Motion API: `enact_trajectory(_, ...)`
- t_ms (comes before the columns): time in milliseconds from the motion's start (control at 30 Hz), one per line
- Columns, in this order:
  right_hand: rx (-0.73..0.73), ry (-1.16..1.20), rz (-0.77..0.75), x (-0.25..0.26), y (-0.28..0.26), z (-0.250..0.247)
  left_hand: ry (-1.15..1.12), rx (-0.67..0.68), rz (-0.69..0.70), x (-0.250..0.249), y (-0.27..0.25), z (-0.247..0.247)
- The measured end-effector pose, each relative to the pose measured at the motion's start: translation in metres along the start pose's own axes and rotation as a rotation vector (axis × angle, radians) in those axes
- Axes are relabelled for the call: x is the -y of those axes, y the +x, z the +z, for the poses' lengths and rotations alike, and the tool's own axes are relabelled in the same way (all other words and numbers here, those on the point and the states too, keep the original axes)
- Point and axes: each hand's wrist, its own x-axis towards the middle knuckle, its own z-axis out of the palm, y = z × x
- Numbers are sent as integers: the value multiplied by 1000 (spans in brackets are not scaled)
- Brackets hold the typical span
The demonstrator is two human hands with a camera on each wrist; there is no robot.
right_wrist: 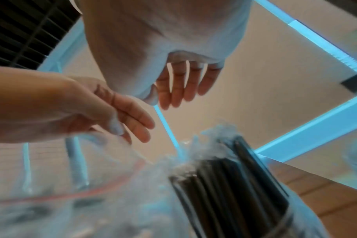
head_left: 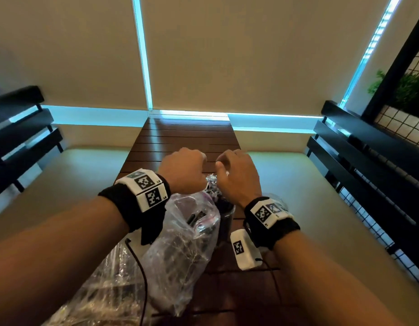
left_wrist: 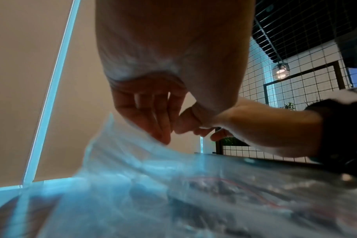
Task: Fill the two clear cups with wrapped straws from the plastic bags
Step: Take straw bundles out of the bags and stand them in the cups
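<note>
Clear cup (right_wrist: 245, 193) of dark straws under right hand (head_left: 239, 175), left hand (head_left: 183, 171); both grips loose, empty

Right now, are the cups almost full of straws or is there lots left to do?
One clear cup already looks packed with dark wrapped straws. In hand: not much, as the left hand and right hand hover over the plastic bag, and no straw shows in either. Left: the second cup is mostly hidden behind the right wrist, so I cannot tell how full it is.
</note>
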Motion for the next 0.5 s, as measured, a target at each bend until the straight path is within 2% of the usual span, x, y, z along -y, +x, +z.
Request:
enact_trajectory(33,25,52,-79,11,-3,-4,55,-89,-23,2,-5,-8)
enact_trajectory(100,209,143,-196,33,-10,-10,145,-161,-70,11,-13,-21)
enact_trajectory(167,488,159,-240,53,-16,-13,197,-53,-171,25,-24,-28)
enact_trajectory(233,685,66,-270,63,-18,-10,212,166,-289,37,-36,-31)
enact_trajectory(300,751,-95,-276,68,-17,1,34,376,-390,45,-44,-29)
enact_trajectory(367,756,-209,-271,71,-19,11,-327,499,-474,47,-51,-20)
enact_trajectory(433,725,-187,-251,71,-21,19,-522,539,-517,48,-56,-11)
enact_trajectory(500,721,-130,-245,68,-21,21,-542,523,-516,49,-57,-1)
